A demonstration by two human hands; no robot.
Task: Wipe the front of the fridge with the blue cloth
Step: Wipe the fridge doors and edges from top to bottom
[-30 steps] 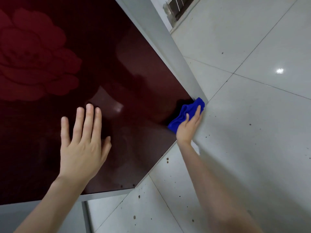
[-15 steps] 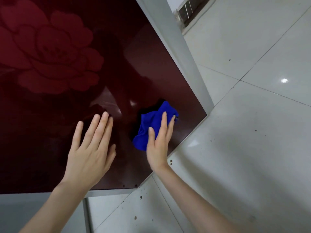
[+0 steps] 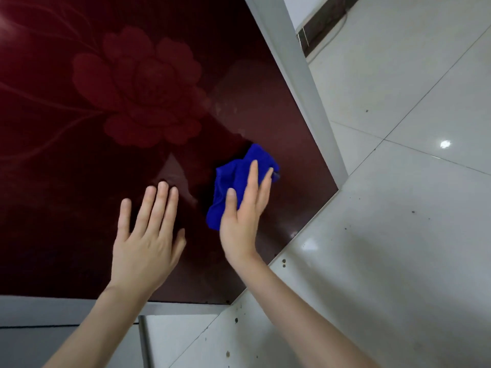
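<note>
- The right hand [image 3: 244, 216] presses the bunched blue cloth [image 3: 233, 181] flat against the dark red fridge front [image 3: 79, 181], fingers straight and close together, near the door's lower right corner
- The left hand [image 3: 146, 243] rests flat on the door just left of the cloth, fingers straight, holding nothing
- A rose pattern [image 3: 143, 88] lies farther up the panel
- Pale floor tiles [image 3: 398, 235] on the right carry dark specks, perhaps dirt
</note>
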